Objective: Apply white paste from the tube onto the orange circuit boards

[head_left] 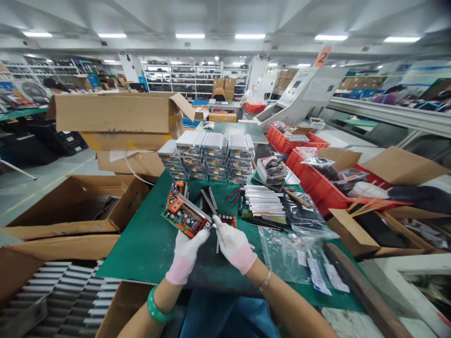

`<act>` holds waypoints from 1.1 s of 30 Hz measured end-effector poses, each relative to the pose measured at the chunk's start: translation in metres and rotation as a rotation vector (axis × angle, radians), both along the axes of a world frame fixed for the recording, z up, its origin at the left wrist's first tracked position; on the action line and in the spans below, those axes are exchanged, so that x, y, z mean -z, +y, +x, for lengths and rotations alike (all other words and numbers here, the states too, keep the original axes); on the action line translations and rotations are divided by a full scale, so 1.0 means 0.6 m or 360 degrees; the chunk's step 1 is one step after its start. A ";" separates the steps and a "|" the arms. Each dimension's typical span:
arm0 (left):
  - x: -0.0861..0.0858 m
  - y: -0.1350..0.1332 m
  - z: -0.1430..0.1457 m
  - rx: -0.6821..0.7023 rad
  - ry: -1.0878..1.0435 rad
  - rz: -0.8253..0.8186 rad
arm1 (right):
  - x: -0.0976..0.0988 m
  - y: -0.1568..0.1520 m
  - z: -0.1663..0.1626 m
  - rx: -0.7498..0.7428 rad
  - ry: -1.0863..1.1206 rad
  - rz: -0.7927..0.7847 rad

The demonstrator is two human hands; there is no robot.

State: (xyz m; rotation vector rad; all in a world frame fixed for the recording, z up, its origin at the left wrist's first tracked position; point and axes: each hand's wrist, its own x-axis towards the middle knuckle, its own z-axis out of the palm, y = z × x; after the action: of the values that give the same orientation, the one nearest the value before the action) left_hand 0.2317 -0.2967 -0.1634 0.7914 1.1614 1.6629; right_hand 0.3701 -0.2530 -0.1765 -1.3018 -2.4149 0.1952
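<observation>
My left hand (186,251), in a white and pink glove, grips a green circuit board (181,220) by its lower right corner. The board is tilted and carries orange parts and a long metal strip along its upper edge. My right hand (232,239), gloved alike, has its fingers closed at the board's right end; what they pinch is too small to make out. Another board with orange parts (227,219) lies partly hidden behind my right hand. Further circuit boards (178,188) rest behind the held one. Thin metal strips (209,199) lie just beyond my fingers.
Stacked finned aluminium housings (214,157) stand at the back of the green table (141,253). To the right are red-handled pliers (233,196), a pile of metal bars (264,202) and plastic bags (282,253). Cardboard boxes (77,188) flank the left side, red crates (303,169) the right.
</observation>
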 end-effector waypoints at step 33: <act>-0.065 0.036 -0.119 0.0308 0.0904 -0.0067 | -0.098 0.148 -0.014 0.0164 0.0270 -0.0474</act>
State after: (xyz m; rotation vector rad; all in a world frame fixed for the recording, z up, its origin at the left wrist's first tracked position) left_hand 0.1605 -0.2753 -0.1244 1.3579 1.4405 1.2812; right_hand 0.3620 -0.1644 -0.1178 -1.4659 -2.2292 0.6299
